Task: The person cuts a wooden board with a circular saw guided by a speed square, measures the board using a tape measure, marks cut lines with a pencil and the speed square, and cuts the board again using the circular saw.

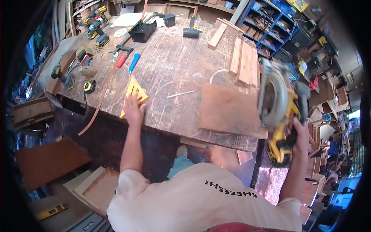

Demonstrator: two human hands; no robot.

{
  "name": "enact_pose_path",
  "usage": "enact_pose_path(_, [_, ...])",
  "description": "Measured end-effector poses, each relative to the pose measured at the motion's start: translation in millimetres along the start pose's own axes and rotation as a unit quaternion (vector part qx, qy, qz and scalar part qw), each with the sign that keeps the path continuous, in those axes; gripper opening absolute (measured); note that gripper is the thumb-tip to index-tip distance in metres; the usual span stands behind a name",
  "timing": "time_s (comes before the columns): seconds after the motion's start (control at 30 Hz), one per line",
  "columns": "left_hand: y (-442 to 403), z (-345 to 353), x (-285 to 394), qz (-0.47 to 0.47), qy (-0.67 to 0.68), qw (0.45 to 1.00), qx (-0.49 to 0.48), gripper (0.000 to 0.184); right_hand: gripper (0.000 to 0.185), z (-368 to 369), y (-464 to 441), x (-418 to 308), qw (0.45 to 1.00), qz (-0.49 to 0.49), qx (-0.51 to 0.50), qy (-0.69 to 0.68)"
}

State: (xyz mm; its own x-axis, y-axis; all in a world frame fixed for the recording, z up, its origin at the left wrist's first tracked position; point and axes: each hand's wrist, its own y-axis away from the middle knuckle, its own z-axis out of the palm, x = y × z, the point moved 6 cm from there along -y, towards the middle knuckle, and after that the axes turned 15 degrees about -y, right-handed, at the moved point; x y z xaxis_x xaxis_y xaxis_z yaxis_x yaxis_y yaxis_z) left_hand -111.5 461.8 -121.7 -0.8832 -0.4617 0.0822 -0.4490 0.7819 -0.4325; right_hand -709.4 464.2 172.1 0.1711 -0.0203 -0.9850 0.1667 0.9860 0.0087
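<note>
My left hand (134, 109) is on a yellow speed square (135, 87) near the table's front edge, its fingers over the face of the square. At the right, beyond the table's side, my right hand (299, 133) grips the rear handle of a yellow circular saw (276, 100). Motion blurs the saw a little, and its round blade guard faces the table. A brown wooden board (228, 108) lies flat beside the saw. Between the square and the board rests a pencil (181, 94).
The worktable (166, 69) also bears a blue-handled chisel (134, 62), a red-handled clamp (123, 60), a tape measure (89, 86), a black bin (142, 31), a mallet (191, 31), wood strips (245, 62) and several cordless drills (98, 33). Blue shelves (266, 29) stand behind.
</note>
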Motion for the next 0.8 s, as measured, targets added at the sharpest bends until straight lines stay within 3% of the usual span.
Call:
enact_pose_path(0.1, [20,-3,41,0.044,0.137,0.989,0.023,0.06,0.025,125,-53,21,0.99,0.064,-0.113,-0.059])
enact_pose_path(0.2, [44,10,54,-0.011,0.273,0.961,0.04,0.058,0.02,231,-114,80,0.971,0.134,-0.175,-0.097])
enact_pose_path(0.37, [44,8,59,0.018,0.242,0.969,0.046,0.055,0.019,374,-189,199,0.952,0.218,-0.184,-0.114])
enact_pose_path(0.5, [43,6,60,0.012,0.246,0.968,0.055,0.05,0.022,430,-199,263,0.949,0.227,-0.163,-0.147])
enact_pose_path(0.63, [43,8,64,0.04,0.227,0.973,0.029,0.047,0.027,429,-195,289,0.941,0.235,-0.191,-0.149])
enact_pose_path(0.73, [47,13,68,0.072,0.21,0.975,0.017,0.045,0.048,397,-213,281,0.915,0.104,-0.366,0.133])
enact_pose_path(0.8, [46,17,64,0.045,0.233,0.97,0.052,0.047,0.069,336,-224,251,0.887,-0.132,-0.339,0.285])
